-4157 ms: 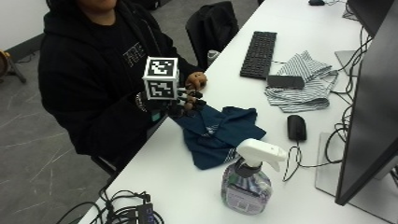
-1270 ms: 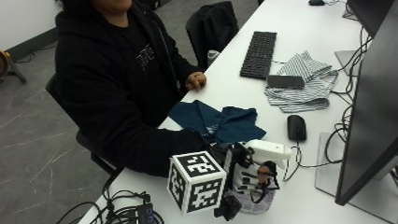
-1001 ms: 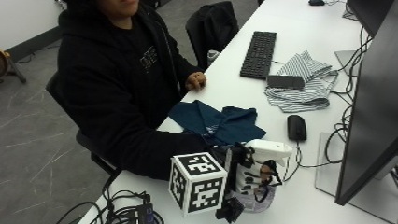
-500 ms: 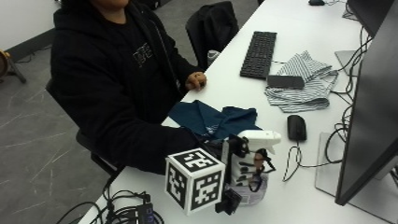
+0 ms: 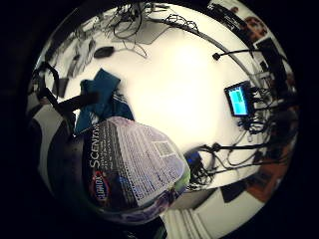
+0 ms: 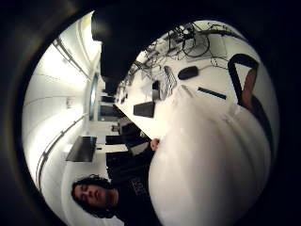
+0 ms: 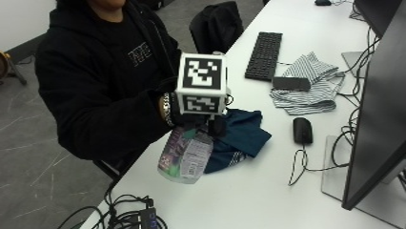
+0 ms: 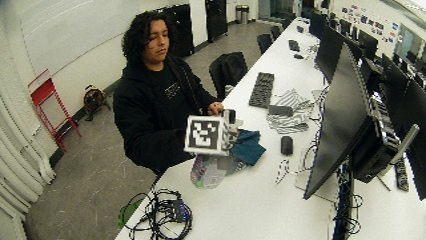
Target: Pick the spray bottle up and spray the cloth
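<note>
In the outside view my gloved right hand (image 7: 192, 120) grips the neck of the spray bottle (image 7: 185, 157) and holds it tilted in the air over the table's near edge. Its white head is hidden behind my hand. The dark blue cloth (image 7: 245, 137) lies crumpled on the white table (image 7: 266, 191), just beside and beyond the bottle. The little finger side palm view shows the bottle's printed label (image 5: 132, 169) close up, with the cloth (image 5: 102, 97) on the table behind it. The bottle's white head (image 6: 211, 160) fills much of the thumb side palm view.
A black mouse (image 7: 302, 130) lies right of the cloth. Farther back are a striped cloth (image 7: 310, 86) with a black phone (image 7: 290, 83) on it, and a keyboard (image 7: 263, 47). A monitor (image 7: 374, 109) stands at the right edge. Cables (image 7: 130, 217) bunch at the front corner.
My hand, which gripped the bottle standing near the table's front, has lifted it off the table, tilted it and carried it back beside the blue cloth.
</note>
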Demonstrator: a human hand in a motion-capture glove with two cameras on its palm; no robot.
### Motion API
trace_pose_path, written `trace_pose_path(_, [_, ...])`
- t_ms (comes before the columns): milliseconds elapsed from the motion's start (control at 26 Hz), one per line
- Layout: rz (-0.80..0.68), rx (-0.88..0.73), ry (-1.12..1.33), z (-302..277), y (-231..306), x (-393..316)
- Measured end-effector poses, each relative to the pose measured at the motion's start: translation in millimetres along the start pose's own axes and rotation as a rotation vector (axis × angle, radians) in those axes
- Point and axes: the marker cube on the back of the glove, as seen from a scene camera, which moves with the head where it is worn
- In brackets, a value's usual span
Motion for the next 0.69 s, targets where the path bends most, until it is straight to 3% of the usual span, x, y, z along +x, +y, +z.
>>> trace_pose_path(192, [0.027,-0.228,0.286,29.3,7.3,-35.9])
trace_pose_path(462, [0.103,-0.410,0.582,88.3,4.3,-65.5])
trace_pose_path(693, [0.110,-0.531,0.680,143.1,5.7,-73.1])
